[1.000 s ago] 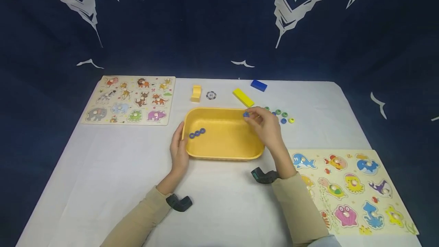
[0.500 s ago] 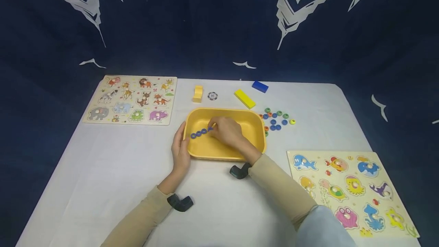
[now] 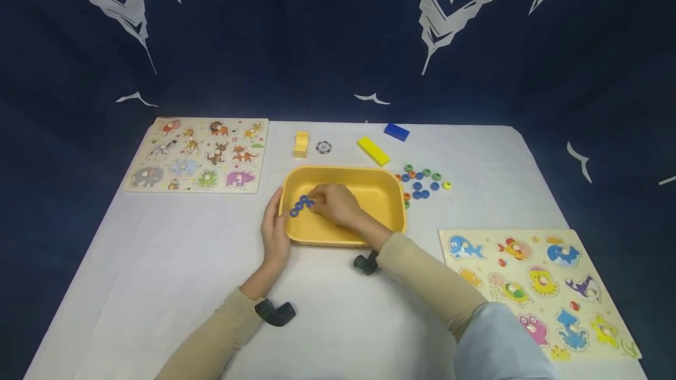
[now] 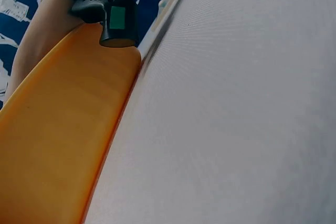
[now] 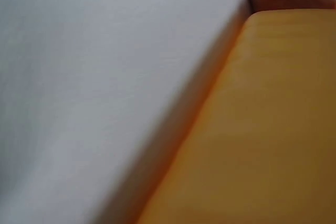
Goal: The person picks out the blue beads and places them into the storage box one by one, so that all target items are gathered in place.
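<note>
In the head view a yellow plastic tray point(image 3: 364, 236) sits mid-table. My left hand point(image 3: 276, 236) holds its left end, fingers along the outer wall and thumb at the rim. My right hand point(image 3: 338, 204) reaches down inside the tray, with thumb and fingertips pinching a small blue ring-shaped bead point(image 3: 310, 203). Just left of it, three more blue beads point(image 3: 299, 206) form a slanting row on the tray floor. The left wrist view shows the tray's side point(image 4: 63, 129) and the right forearm point(image 4: 34, 51); the right wrist view has the tray's outer wall point(image 5: 252, 129).
Loose blue, green, orange and yellow beads point(image 3: 425, 194) lie right of the tray. Behind it are a yellow arched block point(image 3: 301, 145), a chip point(image 3: 324, 147), a yellow bar point(image 3: 373, 151) and a blue block point(image 3: 396, 132). Animal point(image 3: 198, 154) and sea-creature point(image 3: 538, 292) puzzle boards flank it.
My right hand has carried a blue bead from the tray's right edge leftward to the bead row. The row now bends near that end. My left hand stays at the tray.
</note>
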Action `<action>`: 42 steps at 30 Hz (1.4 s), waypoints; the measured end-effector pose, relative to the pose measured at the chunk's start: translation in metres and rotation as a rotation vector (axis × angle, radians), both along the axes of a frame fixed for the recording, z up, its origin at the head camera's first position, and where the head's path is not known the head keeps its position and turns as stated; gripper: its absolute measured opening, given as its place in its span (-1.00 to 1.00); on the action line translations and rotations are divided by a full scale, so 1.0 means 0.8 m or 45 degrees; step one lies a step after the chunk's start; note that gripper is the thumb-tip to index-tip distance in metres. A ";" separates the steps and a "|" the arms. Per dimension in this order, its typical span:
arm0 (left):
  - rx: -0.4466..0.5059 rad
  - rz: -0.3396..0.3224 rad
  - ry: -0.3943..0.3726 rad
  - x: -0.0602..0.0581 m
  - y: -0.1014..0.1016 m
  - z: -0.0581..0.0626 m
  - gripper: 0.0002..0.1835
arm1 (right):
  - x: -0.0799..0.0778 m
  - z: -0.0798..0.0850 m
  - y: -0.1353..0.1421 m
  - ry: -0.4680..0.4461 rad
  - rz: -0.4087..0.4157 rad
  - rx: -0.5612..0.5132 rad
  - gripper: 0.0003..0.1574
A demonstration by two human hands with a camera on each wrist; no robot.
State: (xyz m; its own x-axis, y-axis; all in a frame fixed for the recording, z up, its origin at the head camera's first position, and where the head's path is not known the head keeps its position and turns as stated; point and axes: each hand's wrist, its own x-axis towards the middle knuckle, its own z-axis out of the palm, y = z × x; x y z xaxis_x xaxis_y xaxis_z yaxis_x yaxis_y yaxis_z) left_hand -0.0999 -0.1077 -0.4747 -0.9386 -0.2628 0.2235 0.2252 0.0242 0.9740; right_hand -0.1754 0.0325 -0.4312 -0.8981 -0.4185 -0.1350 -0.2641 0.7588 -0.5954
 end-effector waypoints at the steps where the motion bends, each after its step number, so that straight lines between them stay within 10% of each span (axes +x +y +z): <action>1: 0.004 0.000 -0.003 0.000 0.000 -0.001 -0.44 | 0.001 0.001 0.001 -0.006 0.004 -0.012 -0.63; 7: 0.034 -0.025 -0.044 0.003 0.002 -0.001 -0.45 | 0.009 0.014 0.026 0.039 -0.084 -0.196 -0.59; 15: -0.001 -0.030 -0.072 0.011 0.003 0.027 -0.45 | 0.026 0.044 0.108 0.398 -0.349 -0.502 -0.61; 20: -0.012 -0.026 -0.082 0.012 0.003 0.038 -0.45 | 0.020 0.025 0.169 0.536 -0.601 -0.600 -0.61; 29: -0.027 -0.029 -0.080 0.011 0.002 0.035 -0.45 | -0.012 -0.084 0.269 0.498 -0.960 -0.381 -0.54; 42: 0.001 -0.034 -0.074 0.011 0.004 0.035 -0.45 | 0.019 -0.034 0.246 0.099 -0.973 -0.275 -0.48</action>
